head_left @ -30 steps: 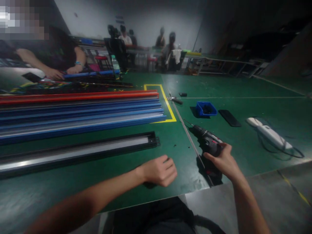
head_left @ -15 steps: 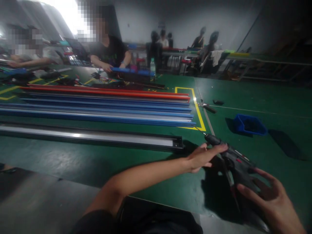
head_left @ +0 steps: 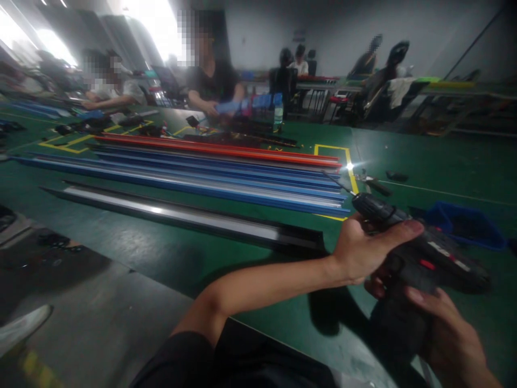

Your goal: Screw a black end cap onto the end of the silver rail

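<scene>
A black cordless drill [head_left: 440,258] with a long thin bit is held up at the right, its bit pointing to the upper left. My left hand [head_left: 369,250] is closed around the body behind the chuck, thumb along the side. My right hand [head_left: 448,328] grips the handle low down; part of its fingers is hidden behind the drill. Left of my hands a long black channel with a pale strip [head_left: 210,220] lies on the green table [head_left: 258,280]. Beyond it lie several blue rails [head_left: 226,180] and red rails [head_left: 226,148].
A blue bin [head_left: 464,223] with dark contents stands behind the drill, partly hidden. Pliers [head_left: 375,184] and a small black item [head_left: 397,176] lie near the yellow tape [head_left: 332,146]. Across the table a person [head_left: 214,81] handles a blue piece; others sit farther back.
The drill has come up off the table area and closer to me. My left hand now wraps its body, and my right hand has closed on the handle. The view has swung left.
</scene>
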Motion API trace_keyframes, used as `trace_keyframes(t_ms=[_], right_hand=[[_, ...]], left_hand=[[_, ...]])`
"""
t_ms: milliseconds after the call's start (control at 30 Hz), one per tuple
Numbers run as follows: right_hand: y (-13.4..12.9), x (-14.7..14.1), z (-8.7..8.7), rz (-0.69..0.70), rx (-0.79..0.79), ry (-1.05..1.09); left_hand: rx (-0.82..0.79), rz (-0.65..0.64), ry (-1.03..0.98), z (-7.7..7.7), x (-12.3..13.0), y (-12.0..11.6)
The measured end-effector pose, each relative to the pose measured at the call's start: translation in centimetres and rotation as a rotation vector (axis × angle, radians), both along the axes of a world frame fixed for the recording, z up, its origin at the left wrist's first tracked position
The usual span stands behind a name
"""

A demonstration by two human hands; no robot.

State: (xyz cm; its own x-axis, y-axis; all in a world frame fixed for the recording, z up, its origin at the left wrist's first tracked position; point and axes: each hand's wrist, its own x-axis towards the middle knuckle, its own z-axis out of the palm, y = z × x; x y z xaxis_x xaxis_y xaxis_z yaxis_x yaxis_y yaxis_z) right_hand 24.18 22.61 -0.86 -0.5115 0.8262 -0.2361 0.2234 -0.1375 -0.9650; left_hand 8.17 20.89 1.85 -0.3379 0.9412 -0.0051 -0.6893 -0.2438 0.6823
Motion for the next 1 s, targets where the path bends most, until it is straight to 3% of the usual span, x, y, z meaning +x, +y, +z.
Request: trace_keyframes(t_ms=[200, 300, 367, 433, 467, 600, 633, 700, 767, 867, 1000], right_hand=[[0.8, -2.1, 1.5, 0.096, -0.146, 0.161], [1.1, -2.6, 0.6, 0.118, -0.134, 0.21], [1.5, -2.5, -0.5, 0.122, -0.08, 0.226], [2.1, -2.2, -1.5, 0.102, -0.034, 0.218], [2.5, -2.1, -1.7, 0.085, -0.012, 0.212], [4.3, -1.6, -1.4, -0.018, 0.045, 0.22], [4.7, -1.6, -1.0, -0.045, 0.046, 0.212], [5.6, -1.5, -0.3, -0.068, 0.071, 0.181], [6.5, -1.6, 0.3, -0.059, 0.121, 0.114], [7.8, -1.9, 0.7, -0.033, 0.181, 0.058], [9.4, -2.3, 0.0, -0.007, 0.166, 0.039]], left_hand=[[-0.014, 0.06, 0.032, -0.5, -1.1, 0.9], [0.034, 0.05, 0.074, -1.4, -1.7, 1.3], [0.069, -0.05, 0.189, -2.2, -2.5, 0.6], [0.079, -0.166, 0.41, -2.8, -4.1, -1.1], [0.053, -0.16, 0.579, -3.0, -5.1, -2.3], [0.129, -0.109, 1.608, -2.6, -10.2, -6.5], [0.134, -0.056, 1.833, -2.4, -11.3, -6.9], [0.147, -0.097, 2.143, -2.5, -12.7, -6.6], [0.202, -0.241, 2.28, -3.1, -13.1, -5.6], [0.218, -0.417, 2.314, -4.3, -12.7, -4.2], [0.191, -0.45, 2.306, -4.9, -12.7, -3.9]])
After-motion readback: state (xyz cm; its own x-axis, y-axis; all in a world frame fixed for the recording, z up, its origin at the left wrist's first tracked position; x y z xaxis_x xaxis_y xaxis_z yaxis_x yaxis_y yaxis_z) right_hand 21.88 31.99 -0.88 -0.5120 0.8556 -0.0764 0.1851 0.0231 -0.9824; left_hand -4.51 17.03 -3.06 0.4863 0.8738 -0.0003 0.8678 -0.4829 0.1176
